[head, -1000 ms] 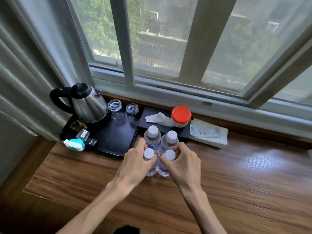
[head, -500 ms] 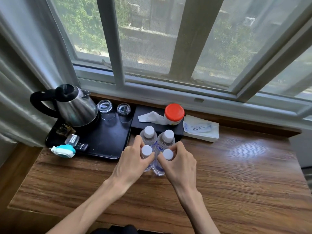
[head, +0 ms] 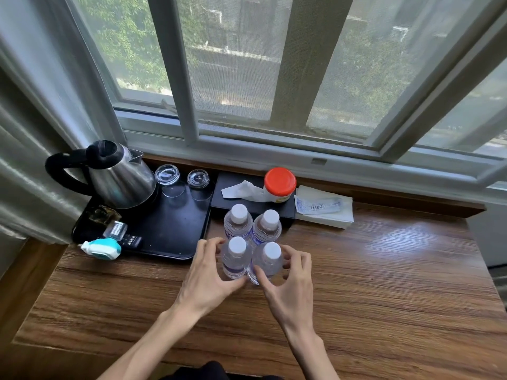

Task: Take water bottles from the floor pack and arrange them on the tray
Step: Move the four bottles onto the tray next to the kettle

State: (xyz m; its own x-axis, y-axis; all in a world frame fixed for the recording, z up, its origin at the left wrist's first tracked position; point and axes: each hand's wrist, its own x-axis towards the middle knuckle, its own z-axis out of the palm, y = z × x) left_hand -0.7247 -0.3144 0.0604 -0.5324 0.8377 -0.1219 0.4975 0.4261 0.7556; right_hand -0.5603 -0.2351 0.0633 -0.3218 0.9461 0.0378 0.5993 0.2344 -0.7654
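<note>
Several clear water bottles with white caps stand upright in a tight square on the wooden table (head: 384, 283), just right of the black tray (head: 175, 237). The near-left bottle (head: 236, 260) has my left hand (head: 205, 281) cupped loosely around it, fingers spread, thumb by its base. Around the near-right bottle (head: 270, 263) curls my right hand (head: 290, 292), fingers also apart. The two far bottles (head: 238, 220) (head: 268, 226) stand untouched behind, by a smaller black tray (head: 238, 176). The floor pack is out of sight.
On the black tray stand a steel kettle (head: 120, 179), two upturned glasses (head: 167, 174) and sachets. A teal object (head: 103, 248) lies at its front corner. A red-lidded jar (head: 279, 185), a tissue and a paper packet (head: 323, 208) sit near the window sill. A curtain hangs at left.
Both hands have slid back toward me and loosened, from tightly pressing the two near bottles to a spread-fingered cup. The bottles stay in place. The camera has shifted slightly.
</note>
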